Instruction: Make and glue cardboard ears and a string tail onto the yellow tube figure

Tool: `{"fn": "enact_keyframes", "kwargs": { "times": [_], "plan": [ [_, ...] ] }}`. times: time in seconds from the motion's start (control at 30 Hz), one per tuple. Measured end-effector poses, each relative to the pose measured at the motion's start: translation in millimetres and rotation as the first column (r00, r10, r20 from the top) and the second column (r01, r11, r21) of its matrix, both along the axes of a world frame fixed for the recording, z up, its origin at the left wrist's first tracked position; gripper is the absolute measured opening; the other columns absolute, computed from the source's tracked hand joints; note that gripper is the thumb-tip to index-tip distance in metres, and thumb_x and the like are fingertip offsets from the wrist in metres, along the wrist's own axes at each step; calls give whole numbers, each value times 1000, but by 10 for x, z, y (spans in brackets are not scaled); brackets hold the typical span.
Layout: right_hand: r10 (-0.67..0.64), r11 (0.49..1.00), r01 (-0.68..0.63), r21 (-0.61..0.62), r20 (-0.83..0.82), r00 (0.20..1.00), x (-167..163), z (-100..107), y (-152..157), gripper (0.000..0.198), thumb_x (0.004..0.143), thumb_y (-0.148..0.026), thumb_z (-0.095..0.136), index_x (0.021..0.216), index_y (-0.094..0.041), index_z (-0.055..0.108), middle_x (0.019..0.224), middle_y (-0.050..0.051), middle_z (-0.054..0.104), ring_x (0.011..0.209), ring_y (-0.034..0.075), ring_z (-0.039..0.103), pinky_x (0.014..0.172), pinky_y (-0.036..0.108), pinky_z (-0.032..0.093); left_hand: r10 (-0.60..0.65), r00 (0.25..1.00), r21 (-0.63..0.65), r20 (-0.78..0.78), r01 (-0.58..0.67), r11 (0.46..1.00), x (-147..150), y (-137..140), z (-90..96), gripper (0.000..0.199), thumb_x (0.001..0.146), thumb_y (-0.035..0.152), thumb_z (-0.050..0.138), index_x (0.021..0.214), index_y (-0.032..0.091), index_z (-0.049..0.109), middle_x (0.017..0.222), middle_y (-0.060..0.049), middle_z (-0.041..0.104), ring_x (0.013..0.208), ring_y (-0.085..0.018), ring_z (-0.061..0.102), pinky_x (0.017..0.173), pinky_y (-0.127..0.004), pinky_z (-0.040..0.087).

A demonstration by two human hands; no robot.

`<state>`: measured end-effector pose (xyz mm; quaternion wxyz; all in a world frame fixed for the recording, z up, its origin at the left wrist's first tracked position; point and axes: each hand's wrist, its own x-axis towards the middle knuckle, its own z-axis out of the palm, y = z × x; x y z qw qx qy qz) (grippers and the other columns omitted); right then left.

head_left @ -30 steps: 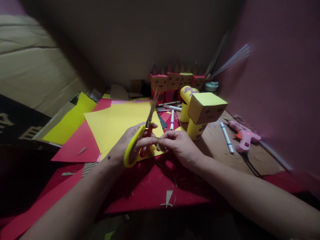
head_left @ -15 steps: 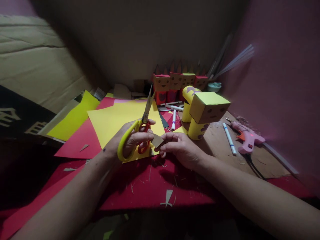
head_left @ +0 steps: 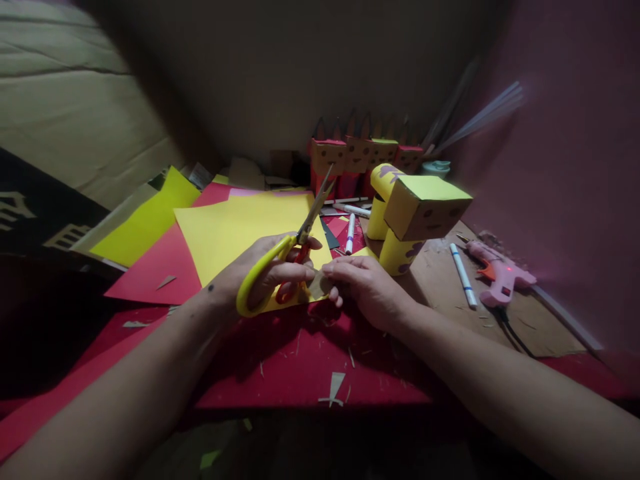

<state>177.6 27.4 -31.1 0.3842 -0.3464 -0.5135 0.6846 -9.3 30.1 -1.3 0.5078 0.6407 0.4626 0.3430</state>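
Note:
My left hand [head_left: 234, 272] is closed, with a pair of scissors [head_left: 251, 270] hooked on it; the loops are yellow and red. Slightly parted, the scissor blades point up and away. The same hand's thumb tip touches a small brown cardboard piece [head_left: 319, 287]. From the other side, my right hand [head_left: 373, 290] pinches this piece between thumb and fingers, which cover part of it. Just beyond my right hand stands a yellow paper figure [head_left: 393, 257] with purple patches and a cardboard box head [head_left: 423, 210].
Yellow paper [head_left: 235, 230] and red paper [head_left: 160, 270] lie at left. A pink glue gun [head_left: 505, 273] and a marker [head_left: 463, 275] rest on cardboard [head_left: 435, 303] at right. Several box-headed figures [head_left: 330, 157] stand behind. Scraps [head_left: 336, 387] litter the red tabletop [head_left: 280, 360].
The scissor blades have tipped to the right. My right fingers have shifted over the cardboard piece, which is turned and more covered. The whole view has moved slightly.

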Motion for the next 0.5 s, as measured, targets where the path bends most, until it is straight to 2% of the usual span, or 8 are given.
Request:
{"fn": "enact_keyframes", "kwargs": {
  "times": [0.23,0.4,0.5],
  "plan": [
    [23,998,-28,50,98,995,-1,31,-16,11,69,-24,67,62,-16,65,50,-3,51,46,8,41,47,25,28,-96,995,-10,39,96,995,15,-2,-14,26,69,22,72,93,21,61,66,3,56,50,-10,53,45,-22,43],
    [54,995,-64,71,131,990,4,30,-26,13,67,-19,66,55,-16,63,44,-5,46,43,8,38,46,25,24,-124,992,-31,29,125,992,42,-23,18,36,66,20,75,101,22,64,62,4,58,46,-10,53,42,-22,42],
    [2,994,-14,105,118,993,5,32,-32,12,67,-18,66,56,-17,63,47,-4,48,46,8,39,48,26,27,-62,997,-30,49,63,998,25,-9,7,37,65,22,78,100,21,65,64,3,60,50,-10,55,45,-21,43]
  ]
}}
